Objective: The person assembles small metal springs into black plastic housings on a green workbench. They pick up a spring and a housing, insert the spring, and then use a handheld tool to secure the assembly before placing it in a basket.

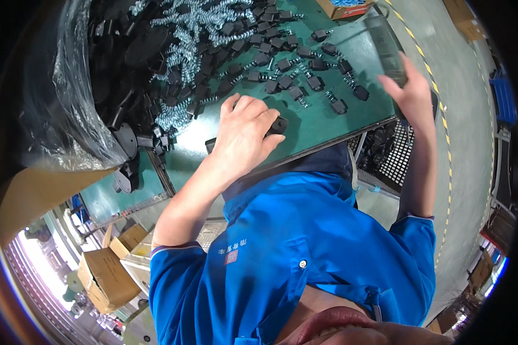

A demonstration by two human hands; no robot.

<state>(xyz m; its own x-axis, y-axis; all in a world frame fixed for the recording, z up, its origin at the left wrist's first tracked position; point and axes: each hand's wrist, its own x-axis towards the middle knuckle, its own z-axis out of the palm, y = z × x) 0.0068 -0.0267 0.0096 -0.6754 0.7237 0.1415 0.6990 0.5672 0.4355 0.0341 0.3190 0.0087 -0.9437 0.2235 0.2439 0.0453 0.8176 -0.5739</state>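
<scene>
Head view shows your left hand (244, 135) curled over a small black plastic part (278, 125) on the green table (322, 123), fingers closed around it; the part pokes out at three o'clock from the knuckles, its long axis seemingly across the table. Your right hand (411, 89) hovers open, fingers spread, holding nothing; matte black pieces with shiny coiled springs (305, 77) lie at nine o'clock from it, nearer that hand.

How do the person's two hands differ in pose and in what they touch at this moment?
The left hand lies curled, knuckles up, over a small black part on the green table. The right hand is open with fingers spread, raised at the table's edge by a dark tray. Both are bare, with blue short sleeves above.
</scene>
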